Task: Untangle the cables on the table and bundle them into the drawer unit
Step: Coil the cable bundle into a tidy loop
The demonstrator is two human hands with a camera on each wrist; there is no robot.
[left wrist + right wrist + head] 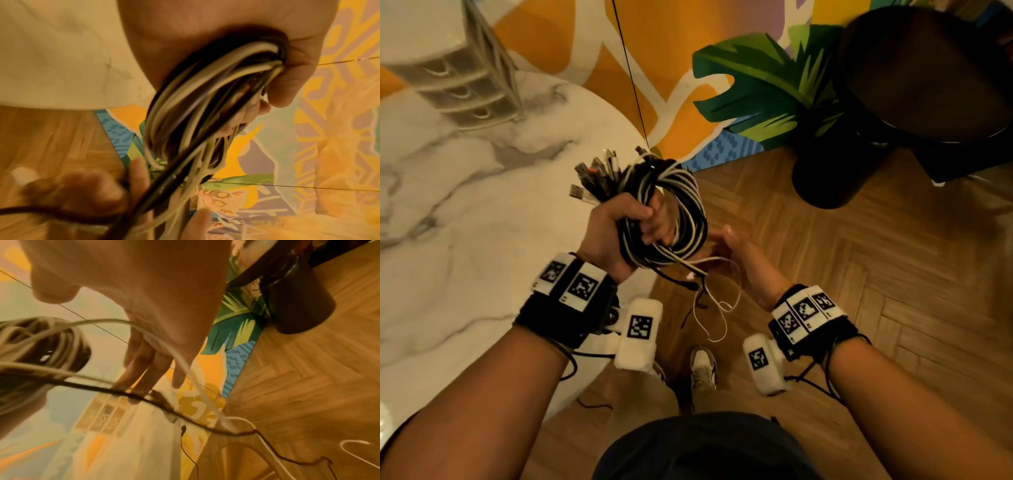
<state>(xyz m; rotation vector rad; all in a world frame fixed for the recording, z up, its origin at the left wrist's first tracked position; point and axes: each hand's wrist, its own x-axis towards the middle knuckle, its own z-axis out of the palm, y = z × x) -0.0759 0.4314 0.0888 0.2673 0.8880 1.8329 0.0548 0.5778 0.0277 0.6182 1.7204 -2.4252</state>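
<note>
Head view looks steeply down; both wrist views closely share the cable coil point(664, 216).

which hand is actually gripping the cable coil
The left hand: its fingers are curled tight round the cable coil. The right hand is open beside it, fingers straight among the loose ends.

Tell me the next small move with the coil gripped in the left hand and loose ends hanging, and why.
Probably gather the loose tails with the right hand and wrap them onto the coil. The left hand grips the coil, but white and dark ends dangle below it toward the floor, and the right hand's fingers are straight, beside those strands. The drawer unit stands farther back on the table.
</note>
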